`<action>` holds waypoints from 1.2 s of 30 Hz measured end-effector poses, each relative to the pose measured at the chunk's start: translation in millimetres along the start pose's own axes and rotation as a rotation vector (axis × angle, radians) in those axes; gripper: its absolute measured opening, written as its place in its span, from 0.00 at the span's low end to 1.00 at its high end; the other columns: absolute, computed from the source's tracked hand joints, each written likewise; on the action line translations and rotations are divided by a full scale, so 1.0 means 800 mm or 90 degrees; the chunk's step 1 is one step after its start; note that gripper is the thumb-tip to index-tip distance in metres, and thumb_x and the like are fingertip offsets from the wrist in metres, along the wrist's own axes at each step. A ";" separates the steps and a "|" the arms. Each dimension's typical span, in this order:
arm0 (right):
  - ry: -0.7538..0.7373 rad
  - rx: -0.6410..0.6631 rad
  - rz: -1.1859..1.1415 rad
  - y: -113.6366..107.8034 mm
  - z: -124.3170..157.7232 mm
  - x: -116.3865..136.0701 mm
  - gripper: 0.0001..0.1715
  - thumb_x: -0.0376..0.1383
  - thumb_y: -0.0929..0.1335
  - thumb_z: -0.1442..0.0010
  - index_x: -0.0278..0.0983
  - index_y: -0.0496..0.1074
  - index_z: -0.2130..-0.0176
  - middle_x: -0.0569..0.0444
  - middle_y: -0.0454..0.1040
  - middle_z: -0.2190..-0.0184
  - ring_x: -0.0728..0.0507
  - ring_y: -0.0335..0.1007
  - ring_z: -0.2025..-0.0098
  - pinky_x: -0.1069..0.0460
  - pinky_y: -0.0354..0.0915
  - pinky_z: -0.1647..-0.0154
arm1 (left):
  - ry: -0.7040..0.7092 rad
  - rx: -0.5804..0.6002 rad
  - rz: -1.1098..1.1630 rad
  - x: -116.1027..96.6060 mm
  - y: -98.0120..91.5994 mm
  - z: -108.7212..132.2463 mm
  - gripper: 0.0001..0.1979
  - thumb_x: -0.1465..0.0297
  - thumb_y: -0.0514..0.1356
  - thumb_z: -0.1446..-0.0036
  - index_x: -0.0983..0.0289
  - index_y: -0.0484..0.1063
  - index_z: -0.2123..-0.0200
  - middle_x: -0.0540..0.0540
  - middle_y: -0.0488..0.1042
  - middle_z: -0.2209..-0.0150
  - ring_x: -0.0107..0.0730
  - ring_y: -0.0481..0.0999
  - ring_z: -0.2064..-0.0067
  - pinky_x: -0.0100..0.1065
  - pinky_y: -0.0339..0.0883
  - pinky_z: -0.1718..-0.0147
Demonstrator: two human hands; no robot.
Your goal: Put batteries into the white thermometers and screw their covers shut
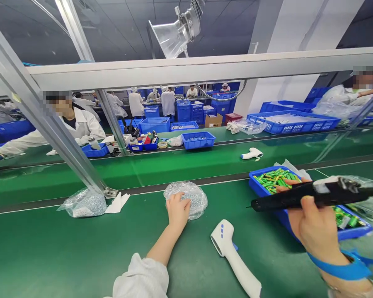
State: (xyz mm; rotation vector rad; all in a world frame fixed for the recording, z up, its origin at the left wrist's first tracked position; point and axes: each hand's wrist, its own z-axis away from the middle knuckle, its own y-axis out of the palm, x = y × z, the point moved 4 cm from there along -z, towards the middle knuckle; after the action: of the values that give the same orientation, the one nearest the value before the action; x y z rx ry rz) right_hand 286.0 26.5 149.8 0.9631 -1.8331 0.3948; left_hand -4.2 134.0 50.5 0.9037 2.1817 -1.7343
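My left hand point(178, 210) reaches into a clear plastic bag point(200, 200) of tiny silvery pieces that look like screws. Its fingers are curled together, and whatever the fingertips pinch is hidden. In my right hand point(317, 231) is a black electric screwdriver point(292, 198), held level with its thin bit pointing left. The screwdriver hangs over a blue bin point(257, 182) of green batteries. On the green table between my hands lies a white infrared thermometer point(228, 244), its handle toward me.
Left of my left hand, another bag point(87, 205) of small pieces leans by a metal post point(65, 132), beside white paper point(117, 203). Another white thermometer body point(252, 154) lies on the green conveyor belt point(180, 163). Blue trays point(198, 140) stand beyond. A co-worker point(77, 124) sits across.
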 end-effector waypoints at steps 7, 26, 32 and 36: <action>-0.013 -0.038 -0.258 0.051 0.019 0.042 0.32 0.59 0.70 0.55 0.48 0.67 0.54 0.57 0.67 0.60 0.47 0.65 0.70 0.46 0.65 0.62 | 0.021 0.023 0.077 -0.008 0.011 0.001 0.08 0.72 0.59 0.45 0.58 0.78 0.70 0.55 0.73 0.64 0.44 0.65 0.57 0.45 0.53 0.57; -0.069 0.109 -0.378 0.110 0.051 0.095 0.25 0.56 0.73 0.57 0.45 0.71 0.64 0.63 0.67 0.75 0.51 0.59 0.81 0.51 0.62 0.75 | -0.391 0.139 0.983 -0.058 0.014 0.035 0.16 0.60 0.67 0.53 0.68 0.71 0.74 0.49 0.65 0.78 0.20 0.60 0.80 0.23 0.52 0.83; -0.083 0.198 -0.360 0.118 0.062 0.101 0.20 0.53 0.70 0.52 0.44 0.70 0.64 0.60 0.66 0.76 0.50 0.60 0.81 0.51 0.61 0.78 | -0.553 0.201 1.155 -0.082 0.009 0.047 0.11 0.68 0.65 0.48 0.69 0.69 0.74 0.47 0.62 0.80 0.15 0.58 0.83 0.19 0.47 0.86; -0.085 0.204 -0.353 0.120 0.062 0.105 0.20 0.53 0.70 0.51 0.44 0.70 0.64 0.60 0.66 0.77 0.50 0.60 0.81 0.51 0.62 0.78 | -0.596 0.219 1.198 -0.090 0.003 0.050 0.09 0.70 0.63 0.45 0.69 0.69 0.73 0.47 0.62 0.80 0.15 0.58 0.83 0.19 0.46 0.87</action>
State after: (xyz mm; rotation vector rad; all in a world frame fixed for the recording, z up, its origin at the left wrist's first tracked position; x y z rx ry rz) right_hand 165.5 18.7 214.9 1.6957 -1.5547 0.2859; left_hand 45.5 72.9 74.5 1.1140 -0.0041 -0.9321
